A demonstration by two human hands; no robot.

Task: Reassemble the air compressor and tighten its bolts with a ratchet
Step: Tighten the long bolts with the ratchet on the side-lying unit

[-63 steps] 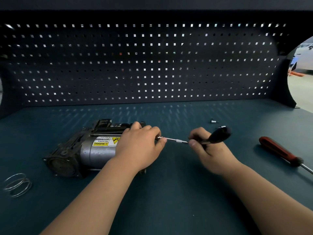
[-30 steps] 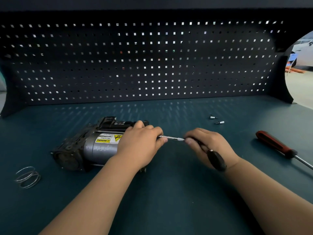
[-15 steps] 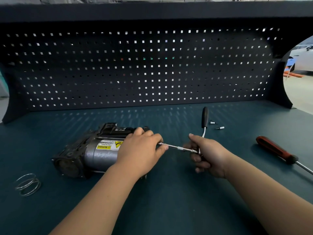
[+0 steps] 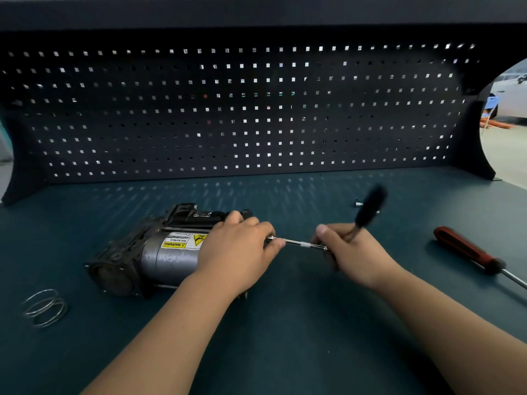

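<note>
The air compressor [image 4: 159,252], a grey cylinder with a yellow warning label and dark end housings, lies on its side on the teal bench [image 4: 285,323]. My left hand [image 4: 239,252] grips its right end and hides that end. My right hand [image 4: 348,252] holds the ratchet [image 4: 368,206], whose black handle sticks up and to the right, blurred by motion. The ratchet's silver extension bar [image 4: 299,243] runs level from my right hand to the compressor's end, under my left fingertips.
A red-handled screwdriver [image 4: 467,252] lies at the right. Small silver bolts [image 4: 358,203] sit behind the ratchet handle. A wire spring [image 4: 44,307] lies at the left. The dark pegboard [image 4: 256,109] closes the back of the bench.
The ratchet handle has swung from upright to tilted right; a second ago it pointed down toward me. My left hand has stayed on the compressor.
</note>
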